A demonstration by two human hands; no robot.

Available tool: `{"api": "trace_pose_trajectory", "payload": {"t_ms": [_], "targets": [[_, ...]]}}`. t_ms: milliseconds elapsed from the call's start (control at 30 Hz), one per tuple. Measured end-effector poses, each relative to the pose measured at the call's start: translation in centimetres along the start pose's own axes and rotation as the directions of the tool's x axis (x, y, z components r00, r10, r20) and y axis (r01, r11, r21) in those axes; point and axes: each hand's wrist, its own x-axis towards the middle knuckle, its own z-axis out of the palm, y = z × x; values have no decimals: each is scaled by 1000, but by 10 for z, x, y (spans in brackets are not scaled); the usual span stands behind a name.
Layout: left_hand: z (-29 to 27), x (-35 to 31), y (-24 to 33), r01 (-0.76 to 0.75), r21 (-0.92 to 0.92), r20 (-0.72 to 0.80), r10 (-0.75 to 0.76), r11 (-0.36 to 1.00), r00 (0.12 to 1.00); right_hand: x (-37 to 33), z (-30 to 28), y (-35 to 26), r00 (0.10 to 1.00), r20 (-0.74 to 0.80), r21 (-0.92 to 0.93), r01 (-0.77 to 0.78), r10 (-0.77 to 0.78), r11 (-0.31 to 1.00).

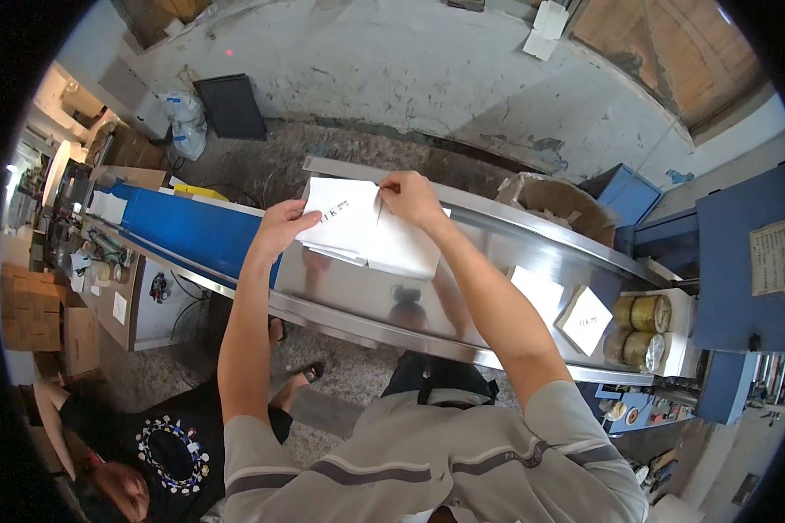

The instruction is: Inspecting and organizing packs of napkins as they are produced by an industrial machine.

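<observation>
A white piece with small black print, looking like a flat carton or a card (349, 205), is over the metal work surface. My left hand (290, 225) grips its left side, thumb on top and fingers underneath. At its upper right corner my right hand (408, 199) pinches the edge between thumb and fingertips. Below and to the right lies a stack of white pieces (406, 248), partly covered by the printed one. Whether the two are joined I cannot tell. Farther right on the metal table (331, 283) are a white sheet (536, 292) and a white printed block or box (584, 320).
Yellowish tape rolls (644, 327) stand at the table's right end beside a blue cabinet (746, 261). A blue belt (187, 228) continues leftward. An open cardboard box (554, 209) is behind the table. At lower left, a person in a black shirt (161, 444) is close by.
</observation>
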Motion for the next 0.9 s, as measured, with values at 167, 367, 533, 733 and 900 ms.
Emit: {"api": "trace_pose_trajectory", "payload": {"t_ms": [167, 367, 533, 733, 900], "targets": [[5, -6, 5, 11, 2, -29, -11, 1000, 1000, -2, 0, -1, 998, -34, 22, 60, -59, 998], [0, -7, 4, 34, -29, 35, -33, 999, 999, -6, -5, -7, 997, 66, 531, -71, 42, 844], [3, -9, 1, 2, -50, 49, 0, 999, 999, -9, -11, -16, 981, 146, 700, -196, 131, 687], [7, -6, 6, 8, 4, 9, -8, 1000, 1000, -9, -16, -15, 976, 198, 756, -210, 90, 620], [9, 1, 16, -169, -143, 15, 173, 975, 985, -6, -10, -23, 956, 278, 772, -279, 92, 571]]}}
